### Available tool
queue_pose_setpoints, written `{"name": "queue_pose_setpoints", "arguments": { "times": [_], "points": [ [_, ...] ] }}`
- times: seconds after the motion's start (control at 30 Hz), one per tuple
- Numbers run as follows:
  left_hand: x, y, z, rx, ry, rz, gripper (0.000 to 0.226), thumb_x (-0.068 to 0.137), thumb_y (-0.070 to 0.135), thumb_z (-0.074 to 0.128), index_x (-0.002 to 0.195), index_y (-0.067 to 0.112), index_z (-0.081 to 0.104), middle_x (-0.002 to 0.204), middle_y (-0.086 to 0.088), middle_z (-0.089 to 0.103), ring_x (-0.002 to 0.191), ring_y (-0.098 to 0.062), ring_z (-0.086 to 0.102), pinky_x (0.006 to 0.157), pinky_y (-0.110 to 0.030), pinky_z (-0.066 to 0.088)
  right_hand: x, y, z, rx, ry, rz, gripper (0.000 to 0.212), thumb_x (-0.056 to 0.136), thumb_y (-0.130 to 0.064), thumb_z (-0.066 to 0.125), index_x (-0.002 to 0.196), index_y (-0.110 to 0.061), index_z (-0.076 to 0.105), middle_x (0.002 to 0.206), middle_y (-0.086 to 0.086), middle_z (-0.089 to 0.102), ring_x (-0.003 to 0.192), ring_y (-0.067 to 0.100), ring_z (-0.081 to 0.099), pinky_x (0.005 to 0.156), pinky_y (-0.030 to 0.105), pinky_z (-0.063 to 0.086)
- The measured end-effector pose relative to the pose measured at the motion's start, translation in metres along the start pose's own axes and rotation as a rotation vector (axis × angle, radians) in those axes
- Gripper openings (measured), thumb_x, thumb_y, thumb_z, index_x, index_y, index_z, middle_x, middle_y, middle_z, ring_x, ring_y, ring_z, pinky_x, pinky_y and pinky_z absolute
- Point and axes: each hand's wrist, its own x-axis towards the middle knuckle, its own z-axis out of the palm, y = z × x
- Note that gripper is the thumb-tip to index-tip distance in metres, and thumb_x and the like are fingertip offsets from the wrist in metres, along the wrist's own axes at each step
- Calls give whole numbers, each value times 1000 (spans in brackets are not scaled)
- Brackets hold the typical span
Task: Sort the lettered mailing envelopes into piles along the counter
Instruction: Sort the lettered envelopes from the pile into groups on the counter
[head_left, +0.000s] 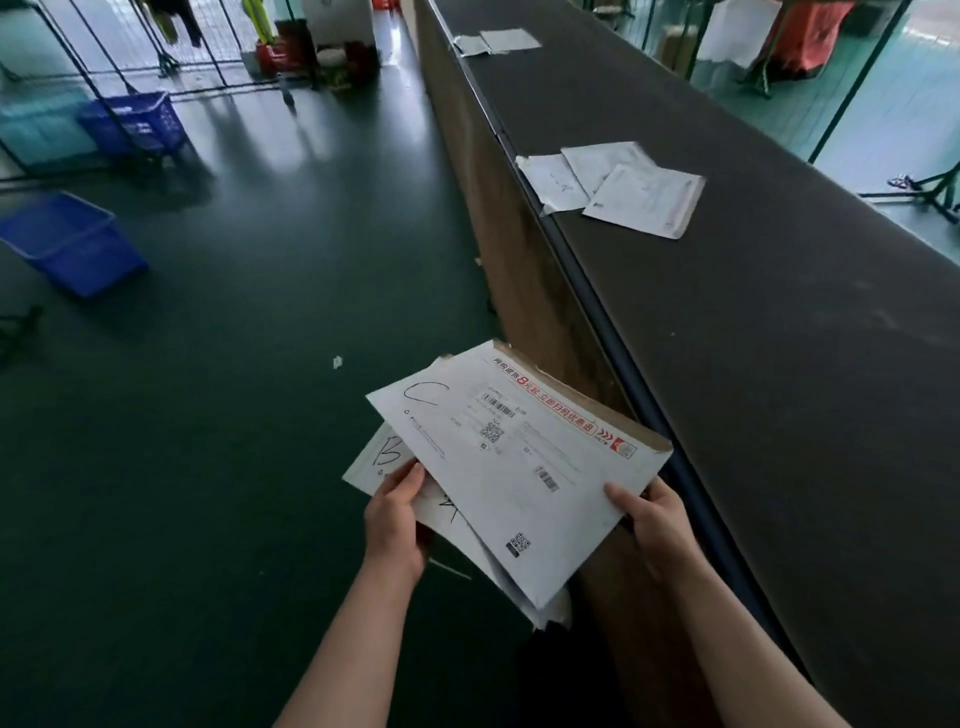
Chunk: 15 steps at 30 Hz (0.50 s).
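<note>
Both hands grip the stack: left hand pinches the white lettered paper envelopes, right hand pinches the top one marked C, held just beside the long dark grey counter; two piles lie farther along it

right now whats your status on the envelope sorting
Left hand and right hand both grip the fanned stack, white C-marked paper envelope on top. Two white envelope piles, near and far, on dark counter. Nothing blocking.
</note>
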Motion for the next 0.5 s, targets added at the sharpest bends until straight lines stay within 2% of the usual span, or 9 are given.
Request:
{"name": "queue_pose_setpoints", "arguments": {
  "times": [0.1,0.2,0.27,0.37,0.43,0.5],
  "points": [
    [49,32,57,54,13,37,27,93,19,69,118,8,72,112,-13,76,102,-32,74,95,-50,56,68,-29,21,-8,-34,44,25,97,-5,65,120,-15,66,113,5,77,96,22,77,68,33,63],
    [89,71,94,96,15,76,33,92,30,73,117,9,72,111,-10,77,103,-31,73,94,-48,56,122,-67,46,-18,-65,71,26,98,-8,65,120,-20,67,111,0,77,95,19,77,67,33,64],
    [115,92,110,119,25,101,23,91,22,75,110,9,73,109,-12,77,101,-31,73,89,-44,57,156,-89,64,-3,-80,88,26,98,-9,65,121,-21,66,111,0,77,96,20,77,74,39,64],
    [163,126,126,98,73,120,8,91,7,71,98,8,75,102,-14,78,95,-31,74,79,-38,58,213,-114,98,10,-107,155,33,93,-14,71,125,-22,65,117,3,76,105,25,75,96,55,57],
    [196,144,136,55,112,110,8,91,5,70,98,8,75,100,-13,78,94,-30,73,80,-38,58,241,-119,123,30,-98,171,41,86,-22,79,125,-23,66,118,1,76,111,27,72,104,60,51],
    [235,159,148,4,131,88,9,92,3,69,97,9,74,103,-13,77,94,-29,72,86,-41,57,274,-120,152,49,-85,193,64,70,-36,91,127,-24,66,122,1,75,118,29,68,107,64,45]
  ]
}}
